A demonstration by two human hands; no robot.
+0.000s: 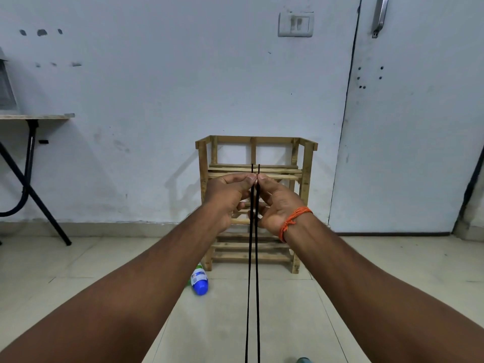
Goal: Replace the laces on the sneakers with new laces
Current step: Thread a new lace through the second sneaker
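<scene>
Two strands of a black lace (pixel 253 284) run taut from the bottom edge of the view up to my raised hands. My left hand (pixel 227 196) pinches the left strand near its tip between thumb and forefinger. My right hand (pixel 275 203), with an orange thread band on its wrist, pinches the right strand the same way. The two lace tips stick up side by side just above my fingers, level with each other. No sneaker shows in this view; the lower ends of the lace leave the frame.
A small wooden slatted rack (pixel 255 205) stands against the pale wall behind my hands. A bottle with a blue cap (pixel 199 280) lies on the tiled floor by the rack's left foot. A folding table (pixel 31 142) stands at the left, a door (pixel 419 127) at the right.
</scene>
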